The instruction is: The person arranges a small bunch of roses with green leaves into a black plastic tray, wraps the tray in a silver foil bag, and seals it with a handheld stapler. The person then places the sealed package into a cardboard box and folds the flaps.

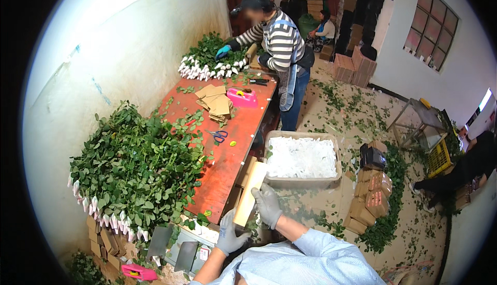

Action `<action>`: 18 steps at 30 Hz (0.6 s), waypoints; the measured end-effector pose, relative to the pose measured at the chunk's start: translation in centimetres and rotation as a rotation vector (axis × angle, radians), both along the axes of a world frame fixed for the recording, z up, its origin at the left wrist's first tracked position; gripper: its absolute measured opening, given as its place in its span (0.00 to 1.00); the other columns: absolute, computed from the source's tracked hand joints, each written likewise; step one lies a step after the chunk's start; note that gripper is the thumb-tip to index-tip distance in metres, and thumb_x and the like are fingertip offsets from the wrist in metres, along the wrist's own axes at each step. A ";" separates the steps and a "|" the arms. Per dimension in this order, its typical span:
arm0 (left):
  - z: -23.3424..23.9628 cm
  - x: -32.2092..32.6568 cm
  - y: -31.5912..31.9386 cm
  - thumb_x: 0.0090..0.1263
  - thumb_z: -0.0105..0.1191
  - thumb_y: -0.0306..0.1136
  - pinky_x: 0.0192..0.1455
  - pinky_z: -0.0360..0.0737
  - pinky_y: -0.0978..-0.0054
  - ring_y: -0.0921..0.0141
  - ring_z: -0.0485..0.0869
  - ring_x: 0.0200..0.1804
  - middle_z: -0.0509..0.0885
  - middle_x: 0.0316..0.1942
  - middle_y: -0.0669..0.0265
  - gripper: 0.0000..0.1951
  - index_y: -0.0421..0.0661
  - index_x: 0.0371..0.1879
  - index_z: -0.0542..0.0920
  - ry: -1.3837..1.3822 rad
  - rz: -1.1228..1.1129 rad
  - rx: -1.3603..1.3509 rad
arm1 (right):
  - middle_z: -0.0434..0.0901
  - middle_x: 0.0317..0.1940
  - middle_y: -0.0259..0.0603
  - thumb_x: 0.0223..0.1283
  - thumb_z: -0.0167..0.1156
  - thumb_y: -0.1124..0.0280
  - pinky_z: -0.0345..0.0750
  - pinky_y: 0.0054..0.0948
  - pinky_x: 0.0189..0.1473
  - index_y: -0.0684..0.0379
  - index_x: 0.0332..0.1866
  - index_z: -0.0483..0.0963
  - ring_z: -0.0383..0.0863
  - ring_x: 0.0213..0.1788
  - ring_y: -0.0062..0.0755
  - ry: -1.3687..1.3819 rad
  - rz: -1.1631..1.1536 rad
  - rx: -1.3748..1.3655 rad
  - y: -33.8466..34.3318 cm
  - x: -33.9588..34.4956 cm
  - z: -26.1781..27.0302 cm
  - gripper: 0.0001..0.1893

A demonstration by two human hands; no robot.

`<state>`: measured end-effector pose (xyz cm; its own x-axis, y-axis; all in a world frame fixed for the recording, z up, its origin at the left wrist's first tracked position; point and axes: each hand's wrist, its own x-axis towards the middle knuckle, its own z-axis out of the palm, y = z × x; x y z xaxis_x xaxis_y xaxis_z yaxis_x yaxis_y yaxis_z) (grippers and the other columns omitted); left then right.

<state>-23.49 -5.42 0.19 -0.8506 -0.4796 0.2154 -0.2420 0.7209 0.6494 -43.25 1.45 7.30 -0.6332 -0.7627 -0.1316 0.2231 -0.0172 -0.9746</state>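
Both my hands wear grey gloves and hold a pale yellow, board-like piece (249, 195) upright off the red table's edge. My right hand (267, 204) grips its right side. My left hand (231, 233) supports its lower end. To the left, a large heap of leafy rose stems (139, 164) lies on the red table (217, 168), the blooms in white-pink sleeves (116, 223). Blue-handled scissors (218, 135), flat cardboard pieces (215, 101) and a pink tape dispenser (242, 98) lie farther up the table.
A co-worker (283, 44) stands at the table's far end by more sleeved roses (211, 67). A bin of white pieces (303, 159) stands right of the table. Wrapped bundles (369, 199) and leaves cover the floor. A second pink dispenser (139, 272) is at lower left.
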 end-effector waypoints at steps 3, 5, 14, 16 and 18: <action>0.4 -0.4 0.1 0.60 0.68 0.32 0.63 0.78 0.54 0.47 0.83 0.56 0.86 0.54 0.47 0.30 0.37 0.63 0.78 0.232 0.156 0.055 | 0.81 0.40 0.34 0.79 0.56 0.63 0.79 0.28 0.49 0.65 0.55 0.74 0.78 0.44 0.21 -0.084 0.044 -0.210 0.5 1.3 -0.6 0.15; 2.5 0.4 0.1 0.60 0.63 0.25 0.59 0.81 0.56 0.47 0.85 0.52 0.87 0.51 0.49 0.27 0.38 0.62 0.79 0.319 0.191 -0.034 | 0.81 0.46 0.36 0.73 0.64 0.61 0.78 0.28 0.54 0.66 0.61 0.72 0.79 0.48 0.22 -0.105 0.153 -0.217 1.5 2.4 3.0 0.22; 10.4 3.0 2.2 0.58 0.55 0.13 0.49 0.84 0.61 0.49 0.88 0.46 0.88 0.43 0.50 0.24 0.43 0.55 0.85 0.261 0.085 0.052 | 0.78 0.57 0.47 0.62 0.69 0.47 0.74 0.49 0.64 0.59 0.70 0.70 0.77 0.62 0.52 1.533 0.509 -0.356 3.5 -3.6 18.0 0.37; 11.6 3.0 4.0 0.59 0.55 0.12 0.48 0.85 0.63 0.51 0.89 0.44 0.88 0.42 0.50 0.22 0.42 0.52 0.86 0.214 0.222 0.132 | 0.81 0.50 0.45 0.63 0.69 0.51 0.76 0.46 0.59 0.58 0.66 0.72 0.80 0.56 0.49 1.546 0.789 -0.153 3.4 -5.3 19.9 0.32; 12.3 1.8 5.6 0.60 0.56 0.10 0.47 0.84 0.70 0.63 0.88 0.42 0.89 0.41 0.57 0.20 0.40 0.49 0.87 0.356 0.291 0.381 | 0.82 0.38 0.41 0.63 0.69 0.59 0.78 0.42 0.49 0.57 0.56 0.78 0.83 0.46 0.46 1.574 0.835 -0.253 3.3 -6.7 21.4 0.20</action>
<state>-21.71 0.14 12.46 -0.5797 -0.7817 0.2302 -0.1143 0.3577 0.9268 -49.96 4.71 28.71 0.4866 -0.8168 0.3099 -0.7871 -0.5638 -0.2503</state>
